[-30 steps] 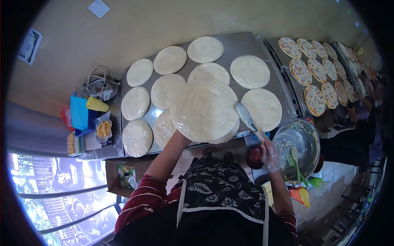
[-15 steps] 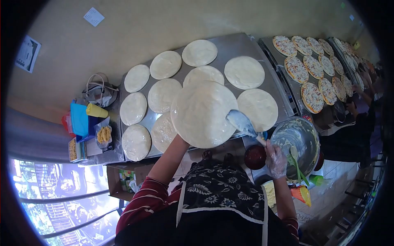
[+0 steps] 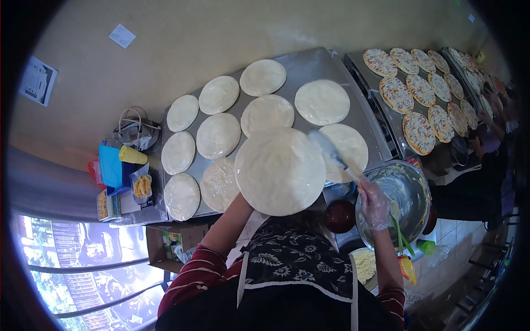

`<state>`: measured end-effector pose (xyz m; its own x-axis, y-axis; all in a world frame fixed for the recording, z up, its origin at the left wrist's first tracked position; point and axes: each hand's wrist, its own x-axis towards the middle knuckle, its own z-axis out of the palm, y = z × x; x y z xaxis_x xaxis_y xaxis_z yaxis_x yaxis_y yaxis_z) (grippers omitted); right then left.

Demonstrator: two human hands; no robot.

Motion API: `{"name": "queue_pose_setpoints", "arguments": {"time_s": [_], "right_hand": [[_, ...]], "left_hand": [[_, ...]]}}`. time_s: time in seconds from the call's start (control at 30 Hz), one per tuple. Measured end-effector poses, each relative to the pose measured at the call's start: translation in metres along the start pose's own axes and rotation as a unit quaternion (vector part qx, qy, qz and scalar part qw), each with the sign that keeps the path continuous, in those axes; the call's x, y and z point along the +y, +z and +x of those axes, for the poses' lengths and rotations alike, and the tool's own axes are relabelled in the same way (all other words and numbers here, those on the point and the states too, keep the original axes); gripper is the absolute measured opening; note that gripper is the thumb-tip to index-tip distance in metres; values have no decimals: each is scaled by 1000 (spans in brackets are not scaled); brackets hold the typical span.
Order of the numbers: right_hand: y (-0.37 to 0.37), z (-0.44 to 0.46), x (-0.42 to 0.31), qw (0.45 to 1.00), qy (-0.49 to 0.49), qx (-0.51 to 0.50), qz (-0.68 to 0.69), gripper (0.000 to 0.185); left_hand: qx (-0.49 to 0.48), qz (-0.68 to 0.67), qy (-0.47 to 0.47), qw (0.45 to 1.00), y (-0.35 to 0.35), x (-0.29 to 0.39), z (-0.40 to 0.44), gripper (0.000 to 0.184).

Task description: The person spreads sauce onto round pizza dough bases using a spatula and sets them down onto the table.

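Observation:
A round pizza base (image 3: 280, 172), coated with pale, glossy spread, is held up in front of me. My left hand (image 3: 243, 203) supports it from beneath; only the wrist shows, the fingers being hidden under the dough. In a clear plastic glove, my right hand (image 3: 373, 207) grips the handle of a large spoon (image 3: 329, 150). The spoon's head is blurred and lies over the right edge of the base. Below and beside this hand is a metal bowl (image 3: 422, 185) smeared with pale spread, with a green spoon (image 3: 395, 215) in it.
Several coated bases lie on the metal table (image 3: 309, 63) beyond. Topped pizzas (image 3: 418, 133) fill another table at right, where a person (image 3: 469, 190) works. A dark red bowl (image 3: 339, 216) stands near the metal bowl. A blue container (image 3: 110, 165) and yellow cup (image 3: 132, 155) sit at left.
The spoon has swung up and slightly right across the base's right edge. My right hand moved a little right. The held base sits slightly lower in view.

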<state>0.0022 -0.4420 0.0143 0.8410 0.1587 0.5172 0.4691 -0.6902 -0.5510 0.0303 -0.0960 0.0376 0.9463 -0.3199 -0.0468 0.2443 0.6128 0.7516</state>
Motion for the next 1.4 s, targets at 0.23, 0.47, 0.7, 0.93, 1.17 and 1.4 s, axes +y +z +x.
{"name": "queue_pose_setpoints", "arguments": {"time_s": [0.23, 0.47, 0.7, 0.93, 1.17, 1.4], "right_hand": [[-1, 1, 28, 994, 108, 20, -26, 32], [-32, -48, -2, 960, 253, 64, -101, 28], [-27, -112, -28, 887, 438, 147, -21, 33], [-10, -138, -56, 830, 519, 203, 1, 36], [-27, -139, -88, 754, 604, 230, 119, 37], [-113, -190, -82, 746, 644, 114, -125, 29]], "left_hand": [[-62, -39, 55, 996, -48, 12, 83, 55], [-132, -169, 91, 972, -114, 24, 288, 52], [45, -249, 34, 967, -142, 16, 416, 50], [110, -273, -73, 953, -185, 31, 441, 61], [126, -215, -199, 948, -172, 77, 433, 85], [252, -38, -110, 961, -88, 99, 394, 88]]}}
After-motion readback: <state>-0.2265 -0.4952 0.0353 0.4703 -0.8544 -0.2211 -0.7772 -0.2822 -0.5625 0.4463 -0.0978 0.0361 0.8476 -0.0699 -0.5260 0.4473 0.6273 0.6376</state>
